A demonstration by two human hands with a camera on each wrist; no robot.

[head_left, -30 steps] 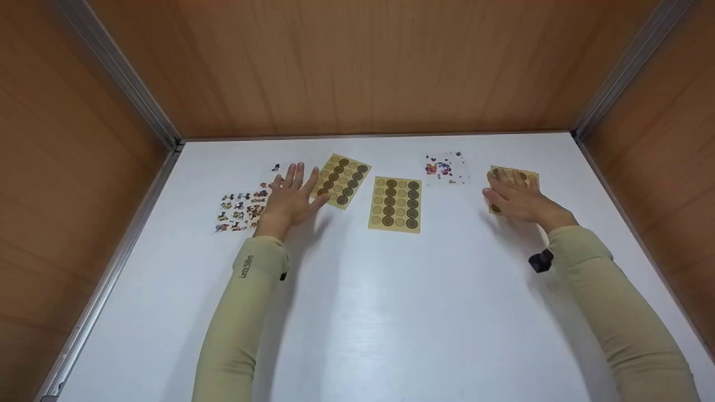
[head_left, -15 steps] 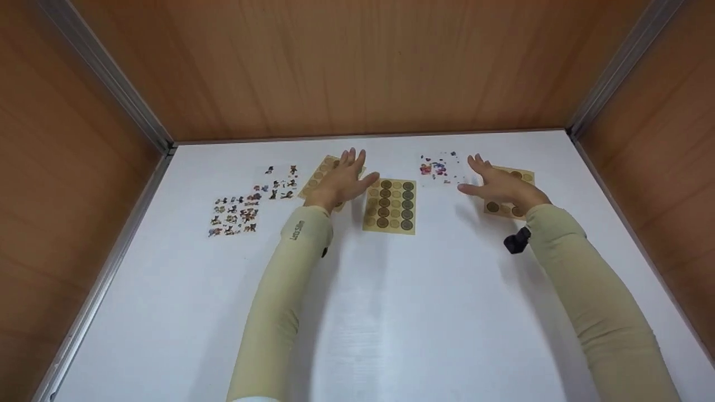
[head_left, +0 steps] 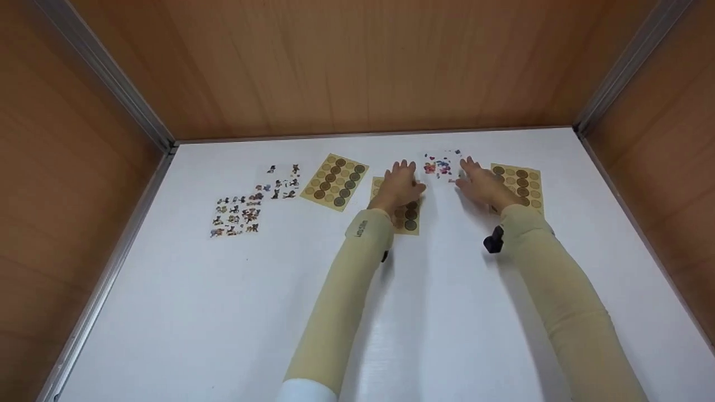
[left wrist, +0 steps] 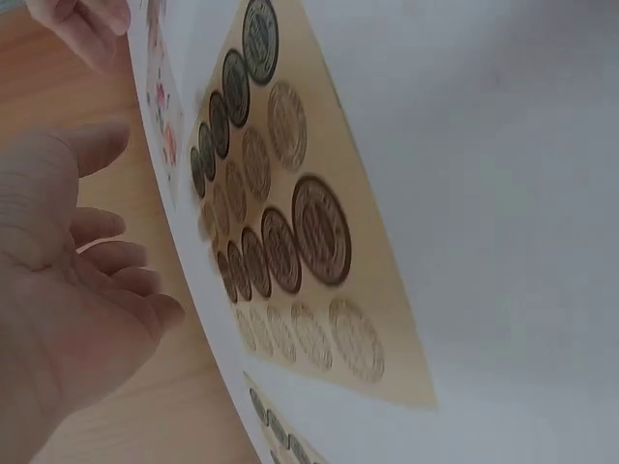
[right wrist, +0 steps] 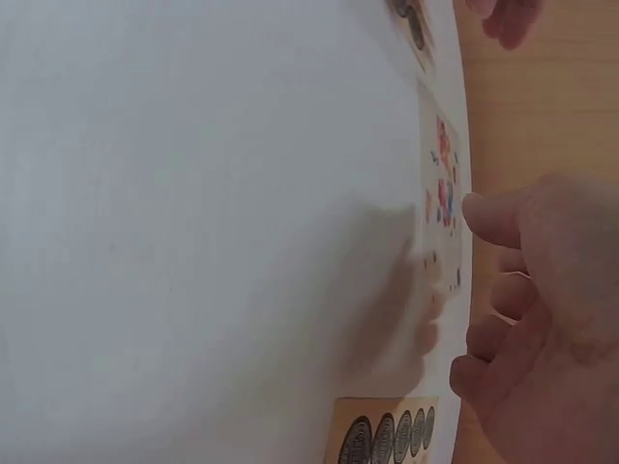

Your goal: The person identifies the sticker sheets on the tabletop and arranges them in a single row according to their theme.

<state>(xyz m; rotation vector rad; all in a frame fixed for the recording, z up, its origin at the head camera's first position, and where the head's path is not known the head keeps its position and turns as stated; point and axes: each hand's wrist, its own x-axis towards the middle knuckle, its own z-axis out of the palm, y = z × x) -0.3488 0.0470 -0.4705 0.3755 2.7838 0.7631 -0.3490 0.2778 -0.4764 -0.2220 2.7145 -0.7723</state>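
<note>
My left hand (head_left: 397,187) hovers over the middle kraft sticker sheet (head_left: 410,223), fingers spread and holding nothing. In the left wrist view that sheet (left wrist: 319,300) shows rows of round seal stickers in dark green, brown and tan, with a gap between it and the hand. My right hand (head_left: 481,183) is at the right edge of a clear sticker sheet (head_left: 441,164) with small colourful figures. Its fingers are loosely bent, and the right wrist view shows its shadow falling across the white table beside that clear sheet (right wrist: 443,193). Another kraft sheet (head_left: 522,187) lies partly behind the right hand.
A tilted kraft sticker sheet (head_left: 335,181) lies left of the left hand. Farther left are two clear sheets with small cartoon figures, an upper one (head_left: 285,183) and a lower one (head_left: 236,216). Wooden panels (head_left: 357,67) wall the white table (head_left: 223,324) at the back and sides.
My left hand has moved right, from the clear sheets past the tilted kraft sheet to the middle one. My right hand has shifted left off the right kraft sheet toward the clear sheet.
</note>
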